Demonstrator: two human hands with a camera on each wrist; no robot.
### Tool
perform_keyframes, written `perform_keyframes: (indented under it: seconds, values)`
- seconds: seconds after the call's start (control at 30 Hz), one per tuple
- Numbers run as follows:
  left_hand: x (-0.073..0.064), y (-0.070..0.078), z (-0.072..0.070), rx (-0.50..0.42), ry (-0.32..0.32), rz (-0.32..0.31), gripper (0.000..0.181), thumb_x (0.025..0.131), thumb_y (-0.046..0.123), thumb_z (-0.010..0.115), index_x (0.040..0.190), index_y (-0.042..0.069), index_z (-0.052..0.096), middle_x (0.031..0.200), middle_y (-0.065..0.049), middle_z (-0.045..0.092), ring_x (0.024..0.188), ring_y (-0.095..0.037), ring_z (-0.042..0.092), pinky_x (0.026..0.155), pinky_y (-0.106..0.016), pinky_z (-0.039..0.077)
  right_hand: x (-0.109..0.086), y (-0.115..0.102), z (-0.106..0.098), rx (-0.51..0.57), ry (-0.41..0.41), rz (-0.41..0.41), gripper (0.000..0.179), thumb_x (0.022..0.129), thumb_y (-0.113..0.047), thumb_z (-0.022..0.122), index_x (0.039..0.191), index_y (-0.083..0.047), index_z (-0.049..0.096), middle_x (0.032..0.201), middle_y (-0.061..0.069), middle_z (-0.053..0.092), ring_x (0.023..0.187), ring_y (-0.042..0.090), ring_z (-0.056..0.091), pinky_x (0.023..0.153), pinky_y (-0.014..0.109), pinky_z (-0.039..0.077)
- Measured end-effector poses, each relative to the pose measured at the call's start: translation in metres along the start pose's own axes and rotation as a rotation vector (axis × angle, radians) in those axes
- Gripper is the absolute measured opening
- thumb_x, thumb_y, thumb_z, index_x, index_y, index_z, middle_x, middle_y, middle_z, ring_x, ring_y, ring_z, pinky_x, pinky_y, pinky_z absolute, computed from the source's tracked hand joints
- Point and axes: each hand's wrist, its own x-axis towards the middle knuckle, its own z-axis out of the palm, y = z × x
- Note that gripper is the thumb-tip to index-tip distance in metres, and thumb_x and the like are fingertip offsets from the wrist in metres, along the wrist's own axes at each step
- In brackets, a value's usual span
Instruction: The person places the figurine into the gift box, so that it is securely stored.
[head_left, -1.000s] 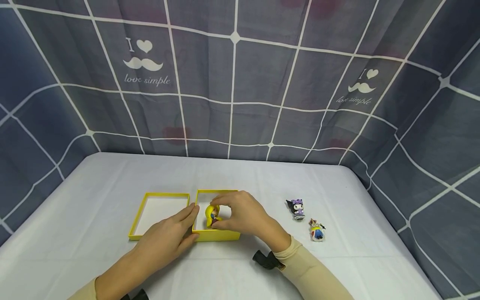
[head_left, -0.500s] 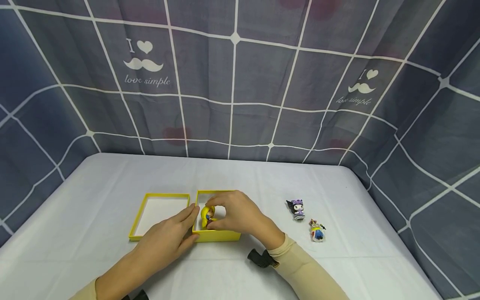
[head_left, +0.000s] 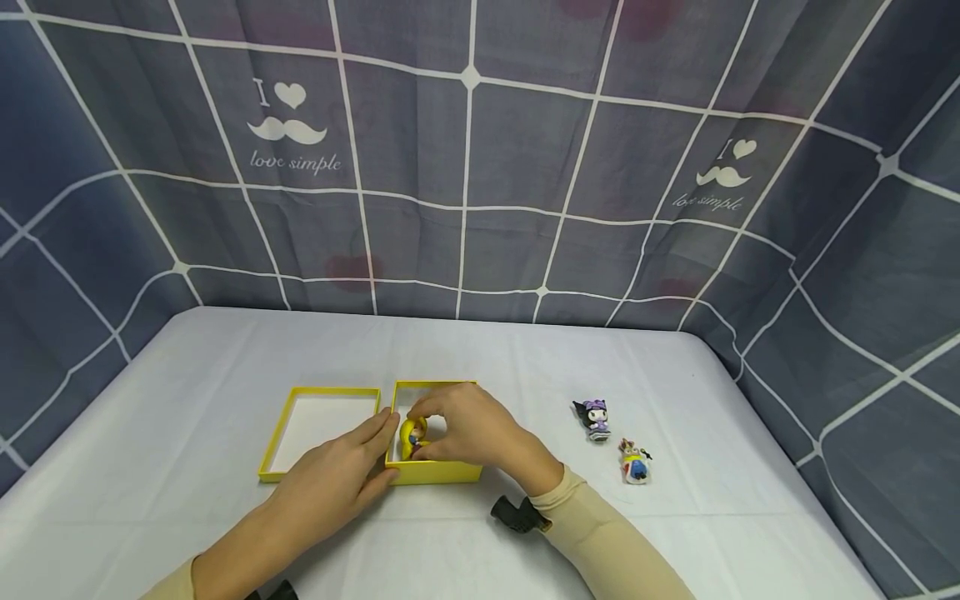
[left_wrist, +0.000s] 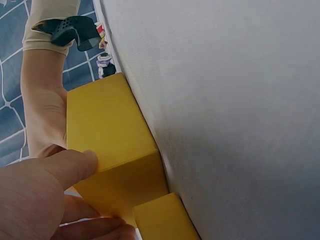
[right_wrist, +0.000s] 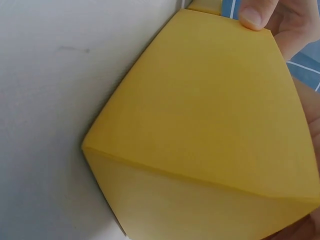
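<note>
Inside the yellow box (head_left: 435,473), my right hand (head_left: 476,429) holds a small figurine with long yellow hair (head_left: 413,437) between thumb and fingers. The figurine is upright near the box's left wall, its base hidden behind the front wall. My left hand (head_left: 333,471) rests against the left side of the box with its fingers straight. In the left wrist view its thumb (left_wrist: 80,167) presses the front face close to the corner, and the other fingers lie along the side wall.
A shallow yellow-rimmed lid (head_left: 281,425), white inside, lies directly left of the box, partly under my left hand. To the right on the white table (head_left: 675,533) lie a purple-and-black figurine (head_left: 595,419) and a crowned figurine in blue and yellow (head_left: 634,463). A grey checked curtain (head_left: 420,242) surrounds the table.
My right hand has moved a little left and lower inside the box, carrying the yellow-haired figurine toward the left wall. The left hand has stayed in place.
</note>
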Motion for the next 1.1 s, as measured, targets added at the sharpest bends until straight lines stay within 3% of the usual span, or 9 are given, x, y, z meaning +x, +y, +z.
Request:
perform_keyframes:
  seconds: [0.3, 0.77, 0.97, 1.1]
  values:
    - [0.000, 0.000, 0.000, -0.005, 0.012, 0.002, 0.066, 0.088, 0.032, 0.073, 0.140, -0.002, 0.050, 0.142, -0.014, 0.050, 0.096, -0.020, 0.067, 0.071, -0.035, 0.056, 0.004, 0.001, 0.003, -0.037, -0.048, -0.015, 0.021, 0.072, -0.029, 0.087, 0.086, -0.021, 0.073, 0.086, -0.016, 0.066, 0.082, 0.003, 0.061, 0.077, 0.013, 0.045]
    - [0.000, -0.001, 0.001, -0.001, 0.012, 0.006, 0.065, 0.088, 0.032, 0.073, 0.139, -0.003, 0.051, 0.143, -0.015, 0.050, 0.100, -0.022, 0.066, 0.075, -0.036, 0.056, 0.010, 0.001, 0.005, -0.085, -0.122, 0.016, 0.024, 0.073, -0.025, 0.086, 0.096, -0.019, 0.078, 0.089, -0.014, 0.070, 0.077, 0.000, 0.059, 0.070, 0.011, 0.043]
    - [0.001, -0.001, 0.001, -0.002, 0.002, 0.003, 0.065, 0.088, 0.032, 0.073, 0.139, -0.003, 0.050, 0.143, -0.015, 0.049, 0.092, -0.015, 0.066, 0.072, -0.033, 0.055, 0.011, 0.003, 0.008, -0.069, -0.114, 0.008, 0.013, 0.075, -0.025, 0.085, 0.082, -0.023, 0.074, 0.079, -0.017, 0.066, 0.076, 0.000, 0.059, 0.069, 0.013, 0.043]
    - [0.001, -0.001, 0.001, -0.010, -0.003, 0.001, 0.065, 0.089, 0.031, 0.072, 0.140, -0.003, 0.050, 0.143, -0.015, 0.049, 0.096, -0.018, 0.066, 0.073, -0.034, 0.056, 0.011, 0.004, 0.008, -0.038, -0.112, 0.005, 0.014, 0.074, -0.025, 0.086, 0.079, -0.023, 0.073, 0.076, -0.018, 0.065, 0.079, -0.002, 0.062, 0.072, 0.012, 0.045]
